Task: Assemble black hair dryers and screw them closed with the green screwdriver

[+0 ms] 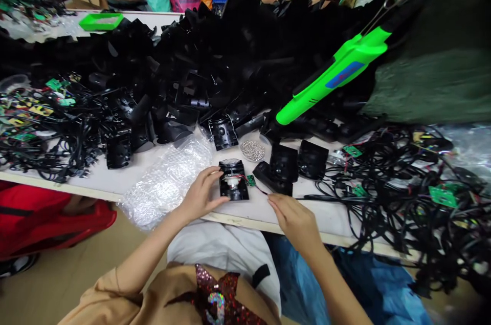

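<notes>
My left hand (pixel 201 194) grips the left side of a small black plastic housing (pixel 240 193), its thumb at the lower edge and fingers near the top. A whitish motor (pixel 232 180) with red and white wires sits inside the housing. A small green circuit board (pixel 250 180) hangs at its right side. My right hand (pixel 293 217) pinches a thin dark wire (pixel 261 190) leading from the board; a black cord (pixel 322 197) runs to the right behind it. Just beyond lie a black handle-shaped shell (pixel 266 174) and two curved black shells (pixel 284 161).
A round dish of screws (pixel 252 150) stands behind the housing. A green electric screwdriver (pixel 333 79) hangs over the table. Bubble wrap (pixel 169 176) lies at left, cord bundles (pixel 399 187) at right, and piled black shells (pixel 230 53) behind. Two people work across the table.
</notes>
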{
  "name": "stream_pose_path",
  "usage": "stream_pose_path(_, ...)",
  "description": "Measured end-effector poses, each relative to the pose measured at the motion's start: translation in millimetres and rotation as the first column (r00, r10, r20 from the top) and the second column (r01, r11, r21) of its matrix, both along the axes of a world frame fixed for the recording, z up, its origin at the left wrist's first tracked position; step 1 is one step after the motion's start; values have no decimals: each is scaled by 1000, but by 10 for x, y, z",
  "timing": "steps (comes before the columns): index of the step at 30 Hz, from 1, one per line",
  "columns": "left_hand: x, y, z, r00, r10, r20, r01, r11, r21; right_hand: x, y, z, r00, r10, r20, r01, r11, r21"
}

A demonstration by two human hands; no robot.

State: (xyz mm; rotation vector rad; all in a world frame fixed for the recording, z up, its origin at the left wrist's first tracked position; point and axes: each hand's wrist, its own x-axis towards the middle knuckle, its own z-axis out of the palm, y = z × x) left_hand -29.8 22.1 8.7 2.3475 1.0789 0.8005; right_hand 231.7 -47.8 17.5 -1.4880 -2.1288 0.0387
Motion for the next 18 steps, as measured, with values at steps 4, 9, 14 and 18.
stream_pose_path(4, 26, 36, 63, 996, -75, -46, 76, 997, 9, -262, 136, -306, 989, -79, 128, 82, 997, -16)
stream_pose_path(9, 54, 0, 101, 997, -66, -35, 65, 998, -22, -350, 345, -497, 983, -162, 88, 173, 976, -131)
stream_pose_path(14, 98, -189, 160, 987, 62, 146, -50, 995, -90, -176, 307, -239, 969, -159, -189, 85, 934, -346)
stream_pose_path(18, 217, -233, 291, 967, 56, 249, -13, 985, -172, -69, 301, 89, 917, -103, -385, -121, 848, -516)
